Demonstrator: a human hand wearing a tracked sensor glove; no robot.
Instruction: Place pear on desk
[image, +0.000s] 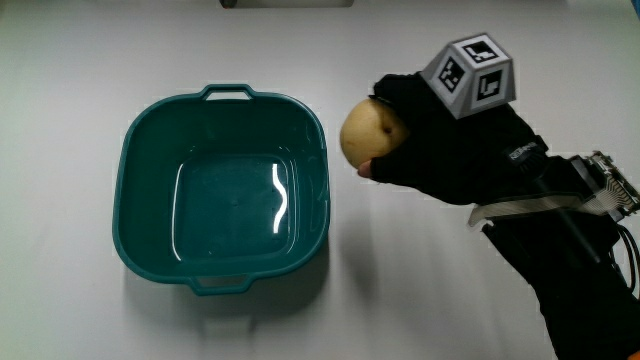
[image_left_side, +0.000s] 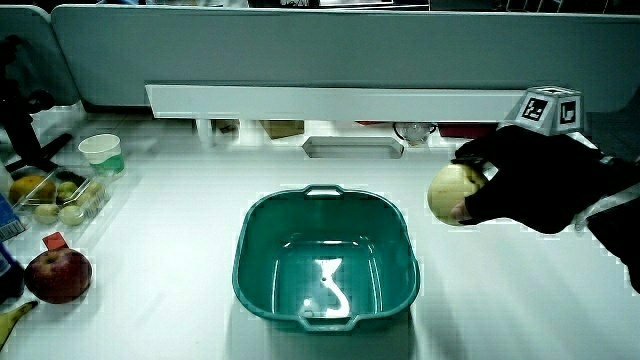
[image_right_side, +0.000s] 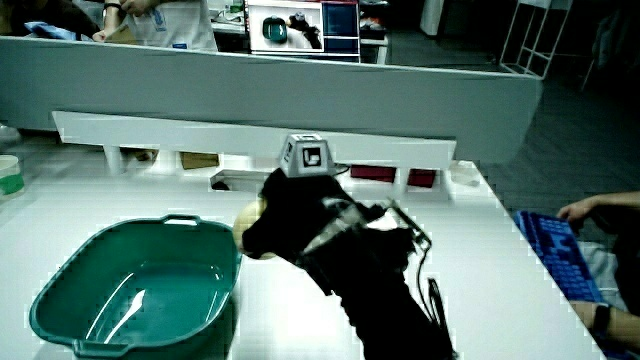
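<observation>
A yellowish pear (image: 368, 132) is held in the gloved hand (image: 440, 140), whose fingers curl around it beside the rim of the teal basin (image: 150, 140). The pear hangs above the white desk, just outside the basin. In both side views the pear (image_left_side: 452, 193) (image_right_side: 248, 217) shows in front of the hand (image_left_side: 530, 180) (image_right_side: 300, 215), with the patterned cube on the hand's back. The basin (image_left_side: 255, 235) (image_right_side: 90, 260) has nothing in it.
In a side view, a red apple (image_left_side: 58, 275), a tray of small fruit (image_left_side: 60, 197) and a paper cup (image_left_side: 101, 152) stand at the table's edge. A low white shelf (image_left_side: 330, 100) and a small tray (image_left_side: 352, 147) lie farther from the person than the basin.
</observation>
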